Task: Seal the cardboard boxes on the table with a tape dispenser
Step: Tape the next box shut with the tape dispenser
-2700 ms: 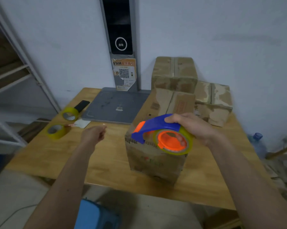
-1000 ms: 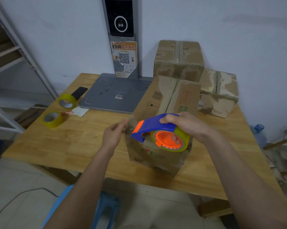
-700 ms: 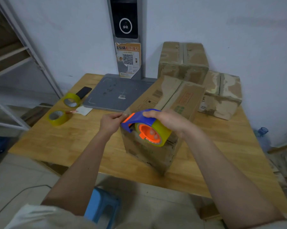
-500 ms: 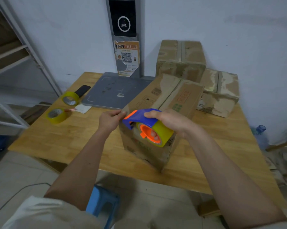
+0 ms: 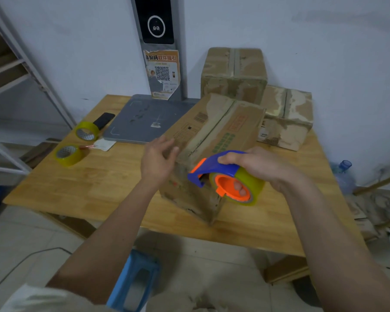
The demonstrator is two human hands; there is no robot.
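- Wooden table [image 5: 95, 183]: bears all boxes.
- Near cardboard box [image 5: 214, 140]: at the front edge, centre seam up.
- Right hand [image 5: 254, 167]: fingers clamped round tape dispenser [image 5: 225, 176], at the box's near end.
- Left hand [image 5: 158, 158]: fingers spread, against the box's left corner.

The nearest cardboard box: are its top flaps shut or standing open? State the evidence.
Shut. The nearest cardboard box has both top flaps lying flat, meeting along a centre seam.

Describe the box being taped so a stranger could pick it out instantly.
Start at the wooden table. Three cardboard boxes sit on its right half; take the long box nearest the front edge. Unlike the two behind it, it lies diagonally, with the left hand against it and the blue-and-orange tape dispenser at its near end.
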